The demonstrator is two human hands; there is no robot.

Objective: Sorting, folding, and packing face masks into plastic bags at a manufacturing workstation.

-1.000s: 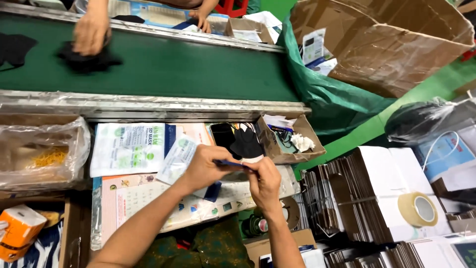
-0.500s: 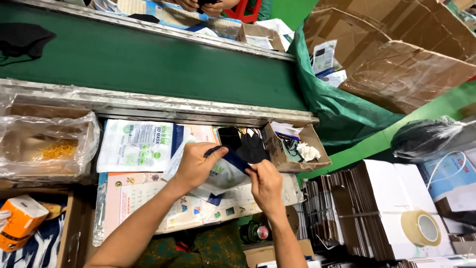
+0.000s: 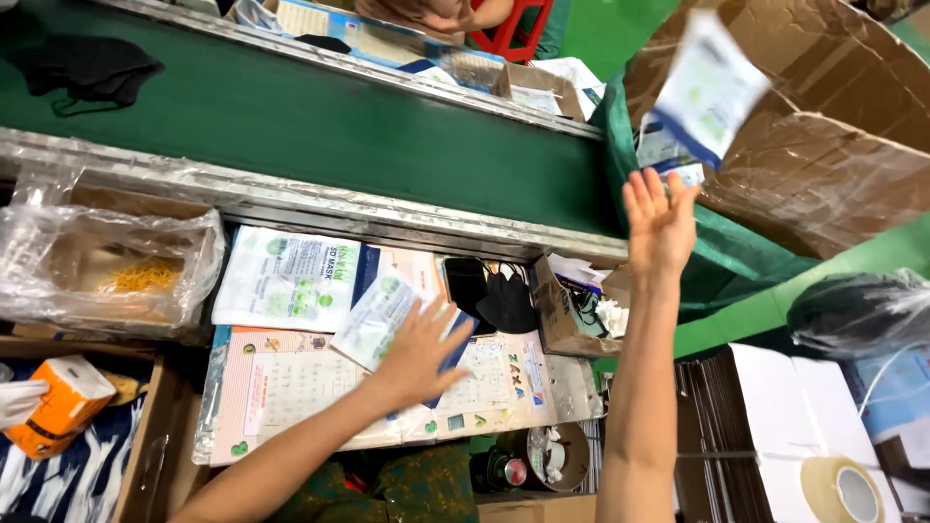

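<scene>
A flat white packet (image 3: 705,89) with blue and green print hangs in the air just above the right hand (image 3: 660,225), blurred, tilted, touching nothing; its edges smear so its printing cannot be made out. The right hand is raised with fingers spread wide and gripping nothing, the packet clear of its fingertips. Behind the packet gapes a large brown cardboard box (image 3: 823,165), its inside mostly cut off by the frame's edge, with a green plastic bag (image 3: 746,257) draped below it. The left hand (image 3: 418,353) lies flat and open, fingers splayed, on another white packet (image 3: 380,315) resting on a printed sheet (image 3: 291,387). Just beyond its fingertips sit black masks (image 3: 489,295), and to their right a small open carton (image 3: 572,310) holds bits of white and dark material too jumbled to identify. Left of that hand lies a stack of printed packets (image 3: 286,281), and farther left a clear plastic bag (image 3: 107,271) holds something yellow, hazy through the film. Beyond both hands runs a green conveyor belt (image 3: 320,121) carrying a black mask (image 3: 89,68).
</scene>
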